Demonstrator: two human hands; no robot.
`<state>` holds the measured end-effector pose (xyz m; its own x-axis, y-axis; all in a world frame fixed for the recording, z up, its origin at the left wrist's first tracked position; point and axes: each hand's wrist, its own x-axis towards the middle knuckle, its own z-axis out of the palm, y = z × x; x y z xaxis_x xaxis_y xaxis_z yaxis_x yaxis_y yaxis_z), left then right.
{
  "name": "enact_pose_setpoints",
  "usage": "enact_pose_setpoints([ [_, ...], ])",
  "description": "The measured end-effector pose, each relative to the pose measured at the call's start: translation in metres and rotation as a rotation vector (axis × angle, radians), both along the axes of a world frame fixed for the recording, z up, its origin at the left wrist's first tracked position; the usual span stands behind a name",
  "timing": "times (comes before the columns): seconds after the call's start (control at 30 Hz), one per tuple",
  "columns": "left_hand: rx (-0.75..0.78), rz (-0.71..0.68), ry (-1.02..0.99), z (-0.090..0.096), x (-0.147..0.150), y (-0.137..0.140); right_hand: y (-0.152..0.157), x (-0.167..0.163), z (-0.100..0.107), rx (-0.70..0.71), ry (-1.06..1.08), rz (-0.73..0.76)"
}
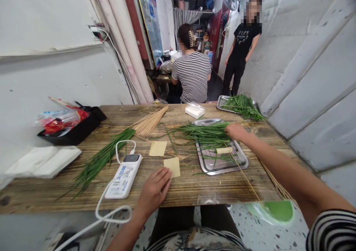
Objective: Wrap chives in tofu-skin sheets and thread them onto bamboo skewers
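My left hand lies on the wooden table with its fingers stretched out, the tips at the edge of a thin pale-yellow square sheet. A second yellow sheet lies just behind it. My right hand is closed at the right end of a bunch of green chives; its fingertips are partly hidden. These chives lie across the back of a metal tray. Nearer me on that tray rests a pale-yellow roll on a thin wooden skewer, whose end reaches toward the table's front edge.
Left of centre are a white power bank with a cable, more chives and fanned skewers. Behind stand a white box and another tray of chives. A black bin sits far left. Two people are beyond the table.
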<state>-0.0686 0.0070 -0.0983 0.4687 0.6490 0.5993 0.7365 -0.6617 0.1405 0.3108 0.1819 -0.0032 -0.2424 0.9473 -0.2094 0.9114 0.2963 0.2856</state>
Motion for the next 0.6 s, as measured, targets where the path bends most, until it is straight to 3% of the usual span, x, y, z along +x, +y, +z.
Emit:
enact_pose_setpoints([
  [0.3,-0.014,-0.017,-0.018,0.001,0.000,-0.001,-0.004,0.010,0.002,0.016,0.015,-0.007],
  [0.6,-0.022,-0.016,-0.004,-0.001,-0.001,0.000,-0.013,0.009,-0.011,0.029,0.024,-0.016],
])
